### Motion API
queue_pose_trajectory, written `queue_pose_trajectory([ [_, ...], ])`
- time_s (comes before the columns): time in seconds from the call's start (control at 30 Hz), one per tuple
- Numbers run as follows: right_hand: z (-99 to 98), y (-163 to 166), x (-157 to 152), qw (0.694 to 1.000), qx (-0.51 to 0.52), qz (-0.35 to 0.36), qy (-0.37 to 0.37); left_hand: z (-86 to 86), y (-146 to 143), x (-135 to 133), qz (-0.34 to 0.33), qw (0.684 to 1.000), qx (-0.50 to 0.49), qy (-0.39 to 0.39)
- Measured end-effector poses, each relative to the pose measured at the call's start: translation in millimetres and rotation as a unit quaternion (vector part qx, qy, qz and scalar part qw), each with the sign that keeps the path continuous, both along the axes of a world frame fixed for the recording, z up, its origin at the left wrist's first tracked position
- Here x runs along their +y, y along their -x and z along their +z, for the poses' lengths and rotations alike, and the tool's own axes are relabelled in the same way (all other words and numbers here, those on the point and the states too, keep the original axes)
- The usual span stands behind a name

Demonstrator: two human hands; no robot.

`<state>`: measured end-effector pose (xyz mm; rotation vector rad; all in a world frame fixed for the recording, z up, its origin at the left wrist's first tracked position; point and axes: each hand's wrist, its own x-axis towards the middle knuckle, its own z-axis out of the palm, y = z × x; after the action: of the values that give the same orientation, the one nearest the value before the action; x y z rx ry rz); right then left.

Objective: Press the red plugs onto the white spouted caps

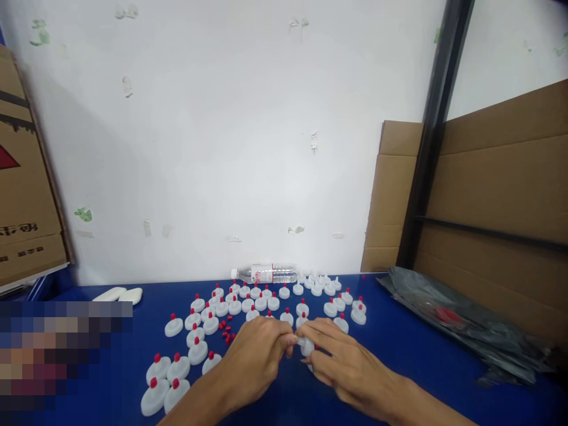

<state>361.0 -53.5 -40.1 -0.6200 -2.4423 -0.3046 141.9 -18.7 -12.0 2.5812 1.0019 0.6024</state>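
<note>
Between my hands is a translucent white plastic cap (pixel 306 347) with a narrow spout, held above the blue table. My left hand (pixel 265 344) is closed, thumb and finger pinching at the spout end. What else may be in that pinch is hidden. My right hand (pixel 335 356) curls its fingers around the cap's other side. A speck of red shows by the right fingers; I cannot tell what it belongs to. Around both hands stand many white caps with red tips (pixel 197 352). Small loose red tips (pixel 228 338) lie left of my left hand.
A clear plastic bottle (pixel 266 273) lies against the wall, beside white caps without red tips (pixel 316 289). Grey plastic bags (pixel 461 322) lie at right, near cardboard (pixel 497 195) and a dark post (pixel 432 142). White pieces (pixel 110 294) and a carton (pixel 26 195) are at left.
</note>
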Motion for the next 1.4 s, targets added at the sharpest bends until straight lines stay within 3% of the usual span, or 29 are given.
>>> queue_pose_trajectory([
  [0.13,4.4,3,11,0.999,0.026,-0.028,0.037,7.4,0,2,0.023,0.997,0.01,-0.067],
  [0.23,10.0,-5,24,0.992,0.067,-0.089,0.055,15.3,6,9,0.035,0.994,0.0,-0.102],
  [0.37,12.7,-26,42,0.967,0.102,-0.216,0.086,26.2,23,25,0.152,0.979,0.01,-0.133],
  [0.5,7.8,-42,52,0.959,0.057,-0.241,0.138,33.4,39,34,0.235,0.96,0.096,-0.119],
  [0.67,9.9,-47,52,0.946,0.047,-0.263,0.185,35.0,53,40,0.217,0.949,0.221,-0.051],
  [0.8,22.2,-61,64,0.921,0.091,-0.34,0.163,27.6,61,45,0.2,0.948,0.248,-0.013],
  [0.9,28.7,-77,81,0.894,0.086,-0.397,0.188,20.9,61,45,0.197,0.944,0.264,-0.001],
  [1.07,17.9,-85,102,0.86,0.04,-0.448,0.242,18.8,53,42,0.191,0.945,0.266,0.007],
  [1.23,10.9,-83,101,0.863,0.044,-0.459,0.208,20.5,51,40,0.177,0.949,0.26,-0.002],
  [1.4,33.1,-71,81,0.897,0.102,-0.42,0.097,21.1,51,38,0.178,0.96,0.209,-0.061],
])
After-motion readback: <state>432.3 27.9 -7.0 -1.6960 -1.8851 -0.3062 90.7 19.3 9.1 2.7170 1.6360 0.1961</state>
